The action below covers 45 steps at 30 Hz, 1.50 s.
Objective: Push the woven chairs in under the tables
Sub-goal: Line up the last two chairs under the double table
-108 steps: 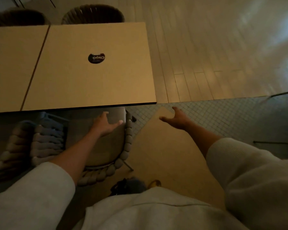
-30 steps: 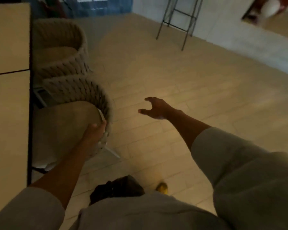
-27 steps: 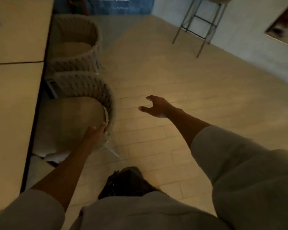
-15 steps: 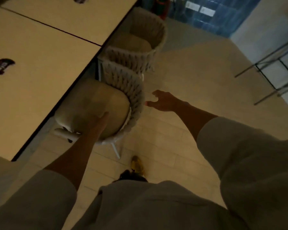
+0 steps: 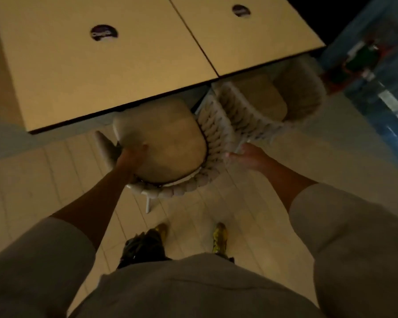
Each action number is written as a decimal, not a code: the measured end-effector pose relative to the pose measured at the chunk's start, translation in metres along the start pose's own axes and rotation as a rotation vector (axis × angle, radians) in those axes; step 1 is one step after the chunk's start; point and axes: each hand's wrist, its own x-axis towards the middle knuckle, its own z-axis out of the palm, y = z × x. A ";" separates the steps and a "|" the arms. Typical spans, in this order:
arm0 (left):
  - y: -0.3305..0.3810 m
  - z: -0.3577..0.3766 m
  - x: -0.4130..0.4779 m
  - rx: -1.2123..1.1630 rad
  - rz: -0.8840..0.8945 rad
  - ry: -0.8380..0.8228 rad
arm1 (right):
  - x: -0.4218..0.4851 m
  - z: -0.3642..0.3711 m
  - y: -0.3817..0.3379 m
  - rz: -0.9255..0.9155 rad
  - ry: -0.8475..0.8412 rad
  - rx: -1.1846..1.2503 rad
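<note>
Your right fingers [image 5: 233,154] lie fairly straight and close together against the outside of the woven back [image 5: 216,136]. They press rather than grasp. Your right hand [image 5: 251,158] sits at the chair's 4 o'clock. Your left hand [image 5: 130,158] rests at 8 o'clock on the edge of the seat cushion [image 5: 163,143]. Its fingers are blurred, so I cannot tell whether they curl round anything.

The near woven chair [image 5: 182,191] stands directly in front of you. Only the front of its seat is under the table [image 5: 97,76] at 12 o'clock. A second woven chair [image 5: 274,104] touches it at 2 o'clock, partly beneath the second table [image 5: 251,42].

The chair is probably light on its thin legs. The rope weave likely gives under pressure, and the cushion may slide loose. Take hold of the stiff top rim of the back at both sides rather than the cushion.
</note>
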 end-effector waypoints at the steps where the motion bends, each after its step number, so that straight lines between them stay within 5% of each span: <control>1: -0.003 0.003 -0.002 -0.037 0.004 0.030 | 0.011 -0.006 0.005 -0.004 -0.009 -0.003; 8: -0.030 0.036 -0.047 -0.145 -0.164 0.288 | 0.082 -0.030 0.025 -0.021 -0.100 -0.027; 18: -0.106 0.049 0.009 0.016 -0.389 0.580 | 0.210 0.022 0.028 0.067 0.098 -0.106; 23: -0.150 0.038 0.061 -0.179 -0.415 0.424 | 0.253 0.056 0.019 0.116 0.135 -0.047; 32: -0.149 0.050 0.058 -0.322 -0.440 0.478 | 0.255 0.058 0.032 0.128 0.121 -0.024; 45: -0.137 0.062 0.036 -0.266 -0.381 0.444 | 0.246 0.053 0.027 0.142 0.153 0.037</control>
